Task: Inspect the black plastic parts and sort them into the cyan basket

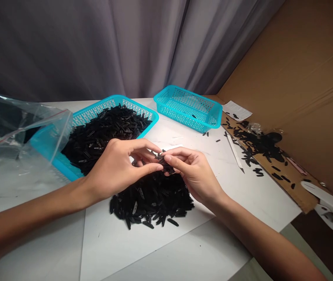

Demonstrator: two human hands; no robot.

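Note:
Between my two hands is a small bunch of thin black strip-shaped pieces [166,164]. My left hand [119,164] has its thumb and fingers closed on the left side of the bunch. From the right, my right hand [197,169] pinches the same bunch with thumb and forefinger. Just below both hands lies a loose pile of similar black pieces [154,203] on a white sheet [110,249]. A blue basket [151,117] heaped with more such pieces stands behind my left hand. The tips of some fingers are hidden behind the bunch.
A second blue basket [190,121] at the back holds a small black piece. At left lies a clear zip bag [23,136]. Scattered black pieces, a white pointed tool [235,152] and white-handled scissors [324,199] lie right, by a cardboard wall [307,78].

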